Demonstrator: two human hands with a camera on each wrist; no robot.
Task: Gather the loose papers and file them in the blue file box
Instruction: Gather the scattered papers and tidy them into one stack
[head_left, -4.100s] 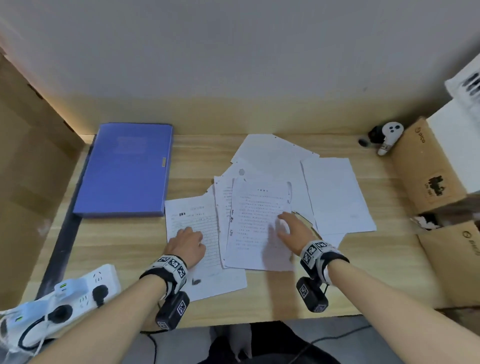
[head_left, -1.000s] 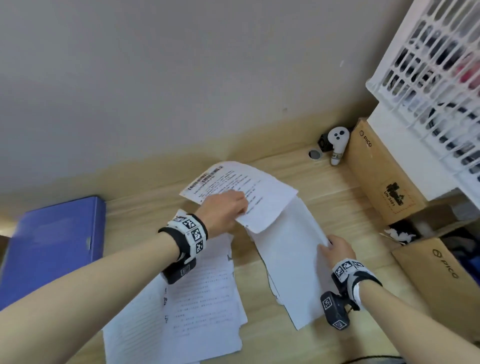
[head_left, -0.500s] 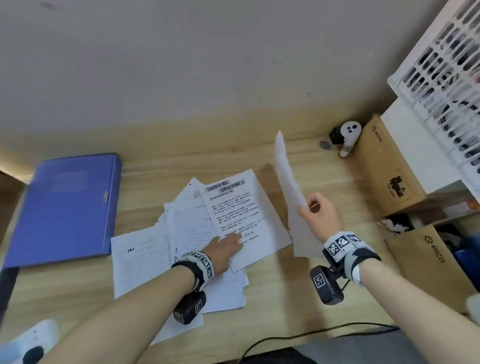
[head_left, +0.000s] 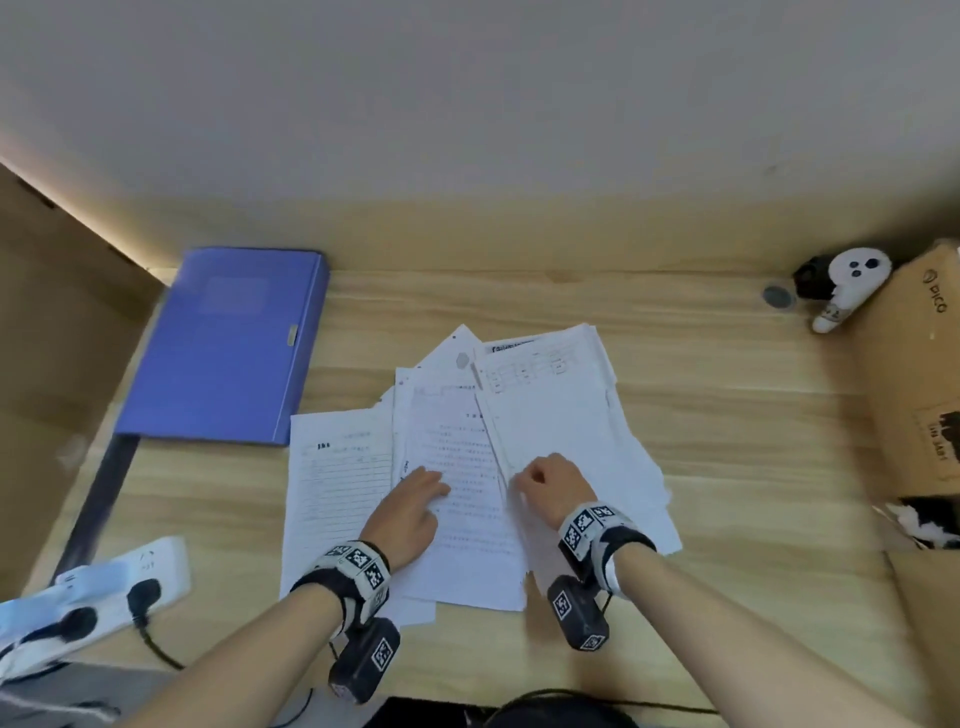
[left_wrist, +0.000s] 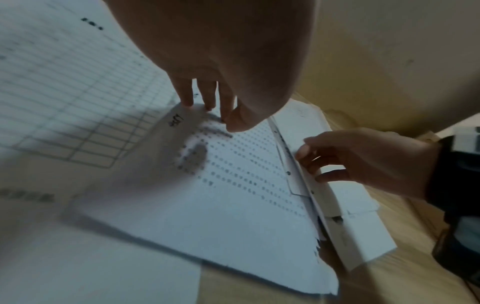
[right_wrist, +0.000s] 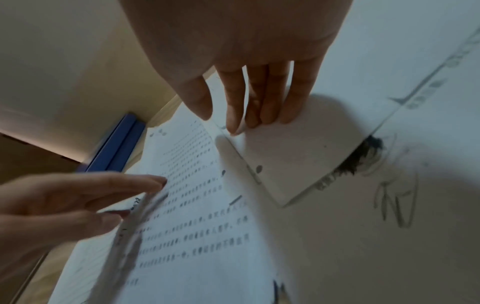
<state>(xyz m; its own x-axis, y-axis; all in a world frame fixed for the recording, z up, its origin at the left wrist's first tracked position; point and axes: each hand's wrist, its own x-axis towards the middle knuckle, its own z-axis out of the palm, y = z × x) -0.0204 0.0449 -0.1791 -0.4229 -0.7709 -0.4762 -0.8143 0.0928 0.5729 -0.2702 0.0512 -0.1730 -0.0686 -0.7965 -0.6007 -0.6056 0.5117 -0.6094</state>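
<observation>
A: Where do the papers (head_left: 467, 467) lie?

B: In the middle of the head view, fanned out and overlapping on the wooden desk (head_left: 727, 415). A lined sheet (head_left: 337, 478) sits at the lower left of the spread, a sheet of dense print (head_left: 457, 493) in the centre, and a small stack (head_left: 561, 415) leans toward the right.

A: And the blue file box (head_left: 228, 348)?

B: Upper left of the frame, flat on the desk with its lid down, just beside the top corner of the lined sheet. In the right wrist view it shows as a blue edge (right_wrist: 116, 144) at left centre.

A: What is the left hand (head_left: 410, 509) doing?

B: It lies palm down on the printed sheet, fingers straight and spread, pressing the paper flat. The left wrist view shows its fingertips (left_wrist: 187, 98) touching the page.

A: The right hand (head_left: 553, 488)?

B: It sits just right of the left one, at the lower left edge of the stack. In the right wrist view its fingers (right_wrist: 259, 102) curl down over a paper edge with the thumb on the other side, pinching that sheet.

A: Anything else around?

B: A white power strip (head_left: 104, 587) at lower left with a black plug in it, a white controller (head_left: 841, 286) at upper right, and a cardboard box (head_left: 914, 374) against the right edge.
</observation>
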